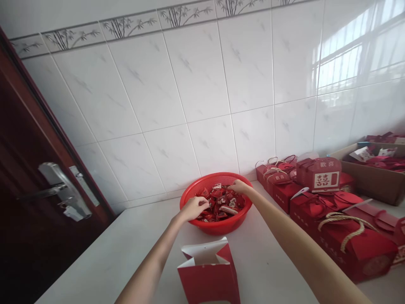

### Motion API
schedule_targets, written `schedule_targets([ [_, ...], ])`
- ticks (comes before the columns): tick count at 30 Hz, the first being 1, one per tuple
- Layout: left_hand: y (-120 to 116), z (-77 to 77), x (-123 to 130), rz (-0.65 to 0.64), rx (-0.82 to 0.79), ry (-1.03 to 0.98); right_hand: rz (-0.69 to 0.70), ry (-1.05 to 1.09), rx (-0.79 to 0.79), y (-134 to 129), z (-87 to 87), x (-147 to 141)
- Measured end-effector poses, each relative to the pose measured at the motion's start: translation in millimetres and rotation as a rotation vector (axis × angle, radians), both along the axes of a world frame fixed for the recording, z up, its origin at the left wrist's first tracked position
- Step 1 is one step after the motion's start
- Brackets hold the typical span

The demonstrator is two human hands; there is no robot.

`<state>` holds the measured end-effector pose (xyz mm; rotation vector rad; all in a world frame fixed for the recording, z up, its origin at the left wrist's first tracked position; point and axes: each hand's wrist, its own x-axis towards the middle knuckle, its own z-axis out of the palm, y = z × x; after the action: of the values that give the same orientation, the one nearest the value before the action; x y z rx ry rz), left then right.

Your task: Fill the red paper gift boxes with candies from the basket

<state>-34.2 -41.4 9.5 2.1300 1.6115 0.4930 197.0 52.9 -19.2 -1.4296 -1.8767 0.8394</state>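
A red plastic basket (218, 228) full of small red-wrapped candies (220, 202) stands against the tiled wall. Over its left rim reaches my left hand (196, 207), thumb and fingers closed in a pinch above the candies; what they hold, if anything, is too small to make out. My right hand (240, 187) is at the basket's far right side with its fingers curled down among the candies, and their tips are partly hidden. In front of the basket, between my forearms, an open red paper box (209, 280) stands upright, its white-lined top flaps spread.
Several filled-out red gift boxes (344, 245) with rope handles crowd the right side. One box with a white label (319, 171) sits on top of others. Behind them is a cardboard carton (376, 173) of red pieces. A brown door (34, 169) with a metal handle borders the left.
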Motion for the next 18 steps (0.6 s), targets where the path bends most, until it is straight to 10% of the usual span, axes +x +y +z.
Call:
schedule_targets([
  [9,13,-3.9,14,-0.182,-0.305,0.208,0.042,-0.218,-0.111,-2,-3.9,-3],
  [18,8,-0.3,22,-0.142,-0.283,0.187,0.343,0.12,-0.093,-19,10.4,5],
])
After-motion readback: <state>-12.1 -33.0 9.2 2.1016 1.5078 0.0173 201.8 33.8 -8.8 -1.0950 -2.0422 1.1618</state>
